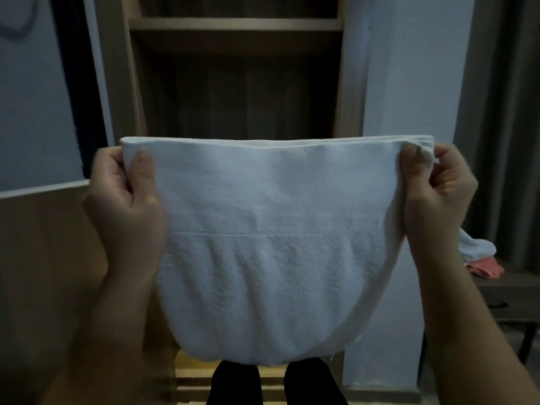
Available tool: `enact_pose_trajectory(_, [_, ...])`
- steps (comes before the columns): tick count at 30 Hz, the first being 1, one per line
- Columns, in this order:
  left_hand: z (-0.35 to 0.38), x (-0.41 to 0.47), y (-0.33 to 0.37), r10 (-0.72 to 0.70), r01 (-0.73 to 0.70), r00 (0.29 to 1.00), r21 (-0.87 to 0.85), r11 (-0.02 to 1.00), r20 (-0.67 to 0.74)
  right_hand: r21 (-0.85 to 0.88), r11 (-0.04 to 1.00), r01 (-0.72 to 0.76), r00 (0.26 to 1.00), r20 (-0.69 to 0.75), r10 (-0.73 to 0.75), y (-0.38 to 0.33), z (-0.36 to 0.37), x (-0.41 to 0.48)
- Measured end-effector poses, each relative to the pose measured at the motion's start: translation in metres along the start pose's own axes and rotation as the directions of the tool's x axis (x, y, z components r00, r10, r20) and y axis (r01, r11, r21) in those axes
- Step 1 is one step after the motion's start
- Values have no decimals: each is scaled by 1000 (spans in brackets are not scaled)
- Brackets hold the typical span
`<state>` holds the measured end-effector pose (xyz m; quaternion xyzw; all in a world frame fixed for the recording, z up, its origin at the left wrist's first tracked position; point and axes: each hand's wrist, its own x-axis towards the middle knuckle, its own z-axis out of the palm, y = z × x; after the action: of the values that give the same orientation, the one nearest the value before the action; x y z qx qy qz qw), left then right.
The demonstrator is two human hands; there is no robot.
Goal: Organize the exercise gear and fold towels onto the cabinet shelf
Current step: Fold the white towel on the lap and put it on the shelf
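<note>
A white towel [274, 252] hangs doubled in front of me, held up by its top edge. My left hand [128, 200] pinches the top left corner, thumb on the near side. My right hand [438, 194] pinches the top right corner, where the cloth bunches. The towel's lower edge sags in a curve above my dark-clad legs [274, 384]. Behind the towel stands the open wooden cabinet [236, 83], with a bare shelf board [233, 24] near the top of the view. Its lower part is hidden by the towel.
At the right, a small dark table [514, 293] carries another white towel [476, 247] and a pink cloth [485, 268]. A white wall panel [409, 83] flanks the cabinet on the right, and a wood-panelled wall [43, 258] on the left.
</note>
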<state>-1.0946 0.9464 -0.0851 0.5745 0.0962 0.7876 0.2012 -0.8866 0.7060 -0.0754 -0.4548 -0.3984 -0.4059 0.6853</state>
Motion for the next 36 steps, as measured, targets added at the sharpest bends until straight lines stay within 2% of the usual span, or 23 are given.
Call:
enact_pose_trajectory(4, [-6,-4,7,-25,23,999,64,998,34,-7,1000,-16,1000,12,16,-8,-9,-2])
enact_pose_trajectory(9, [-6,-40,-19,-150,124,968,138,983,200,-67,980,-189,974,112,196,26,-16,-37])
enact_pose_trajectory(12, [0,-66,-49,-280,201,912,266,943,301,-104,931,-349,913,185,363,55,-14,-64])
enact_pose_trajectory(16, [17,-105,-107,-494,330,791,428,842,361,-314,814,-488,787,245,566,107,-6,-101])
enact_pose_trajectory(19, [27,-142,-162,-696,389,615,626,676,370,-529,653,-542,636,250,730,155,3,-136])
enact_pose_trajectory(22, [29,-186,-208,-844,322,424,817,478,328,-694,434,-574,383,241,892,203,10,-183])
enact_pose_trajectory(25, [23,-235,-236,-942,264,228,915,304,247,-782,200,-591,124,156,980,238,6,-237])
enact_pose_trajectory(27, [20,-256,-247,-974,251,148,946,206,172,-817,61,-573,-11,82,997,252,3,-266])
enact_pose_trajectory(28, [21,-262,-251,-981,245,128,954,175,147,-829,12,-559,-51,48,998,257,2,-274])
enact_pose_trajectory(30, [25,-266,-258,-986,238,104,959,154,132,-849,-20,-528,-67,18,998,268,5,-283])
enact_pose_trajectory(33, [27,-269,-262,-988,278,70,948,155,141,-867,-22,-499,-39,-3,999,274,10,-286])
enact_pose_trajectory(36, [24,-271,-263,-982,372,137,912,175,132,-829,47,-558,32,35,999,273,11,-289])
